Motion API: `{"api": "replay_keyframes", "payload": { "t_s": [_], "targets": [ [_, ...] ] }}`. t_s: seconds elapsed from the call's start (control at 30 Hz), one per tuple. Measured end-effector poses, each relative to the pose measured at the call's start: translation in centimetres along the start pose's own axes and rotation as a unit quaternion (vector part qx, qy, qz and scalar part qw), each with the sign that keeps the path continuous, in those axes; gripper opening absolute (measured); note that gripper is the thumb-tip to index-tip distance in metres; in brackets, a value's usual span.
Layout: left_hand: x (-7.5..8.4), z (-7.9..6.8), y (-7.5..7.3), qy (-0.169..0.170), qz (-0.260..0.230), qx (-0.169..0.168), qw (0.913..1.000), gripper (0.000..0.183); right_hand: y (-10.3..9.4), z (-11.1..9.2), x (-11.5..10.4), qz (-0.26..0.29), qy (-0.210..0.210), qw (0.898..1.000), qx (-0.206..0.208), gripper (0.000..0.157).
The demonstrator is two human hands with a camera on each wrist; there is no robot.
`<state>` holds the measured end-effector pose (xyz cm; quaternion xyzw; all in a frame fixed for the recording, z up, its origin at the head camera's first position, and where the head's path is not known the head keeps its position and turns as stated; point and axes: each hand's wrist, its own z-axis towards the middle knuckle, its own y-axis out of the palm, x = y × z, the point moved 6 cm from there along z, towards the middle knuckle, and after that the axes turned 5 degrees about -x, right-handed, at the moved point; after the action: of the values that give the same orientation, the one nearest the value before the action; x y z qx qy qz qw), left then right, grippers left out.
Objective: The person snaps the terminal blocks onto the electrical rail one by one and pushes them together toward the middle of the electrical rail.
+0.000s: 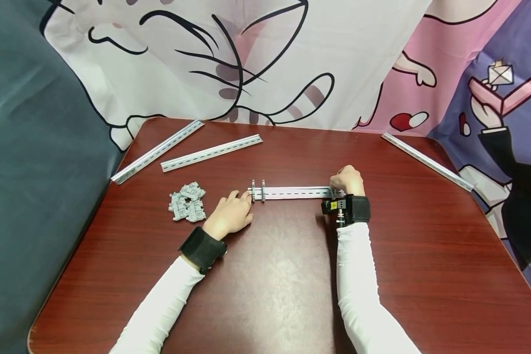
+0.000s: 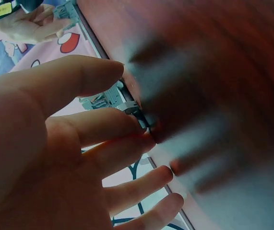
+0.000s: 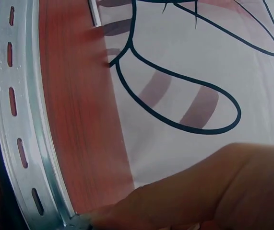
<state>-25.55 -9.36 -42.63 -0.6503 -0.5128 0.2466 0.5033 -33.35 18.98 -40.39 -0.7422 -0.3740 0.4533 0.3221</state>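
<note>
A slotted metal DIN rail (image 1: 294, 193) lies crosswise in front of me, and its slots show large in the right wrist view. Two grey end clips (image 1: 258, 191) stand on it near its left end. My left hand (image 1: 230, 214) rests at that end, fingers extended and fingertips right at the rail beside the clips. At the other end my right hand (image 1: 348, 181) pinches another grey clip (image 2: 65, 15) on the rail, seen in the left wrist view. The right hand's fingertips are mostly hidden in the head view.
A small group of loose grey clips (image 1: 188, 202) lies to the left of my left hand. Two more rails, one slanting (image 1: 157, 152) and one flatter (image 1: 211, 153), lie at the back left. Another rail (image 1: 427, 161) lies at the back right, its end at the table's edge.
</note>
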Motion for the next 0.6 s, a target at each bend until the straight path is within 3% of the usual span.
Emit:
{"api": "replay_keyframes", "payload": {
  "t_s": [0.03, 0.1, 0.23, 0.33, 0.47, 0.6],
  "targets": [
    [0.1, 0.1, 0.1, -0.002, 0.001, 0.000, 1.0000, 0.056, 0.0, 0.1, 0.0, -0.002, -0.002, 1.000, -0.001, 0.042],
    [0.3, 0.2, 0.2, -0.007, 0.004, 0.001, 1.0000, 0.057, 0.0, 0.1, 0.2, -0.002, -0.004, 1.000, -0.004, 0.040],
    [0.5, 0.2, 0.1, -0.016, 0.007, 0.001, 0.9998, 0.058, -0.1, 0.2, 0.1, -0.002, -0.009, 1.000, -0.002, 0.006],
    [0.6, 0.2, 0.1, -0.021, -0.004, -0.002, 0.9998, 0.059, -0.4, -0.1, -0.1, -0.006, -0.012, 1.000, 0.000, 0.019],
    [0.8, 0.2, 0.1, -0.022, -0.012, 0.005, 0.9997, 0.058, -0.9, -1.0, -0.2, -0.012, -0.012, 1.000, -0.003, 0.019],
    [0.8, 0.1, 0.0, -0.019, -0.009, 0.013, 0.9997, 0.056, -1.2, -1.8, 0.0, -0.003, 0.014, 1.000, -0.014, 0.035]
  ]
}}
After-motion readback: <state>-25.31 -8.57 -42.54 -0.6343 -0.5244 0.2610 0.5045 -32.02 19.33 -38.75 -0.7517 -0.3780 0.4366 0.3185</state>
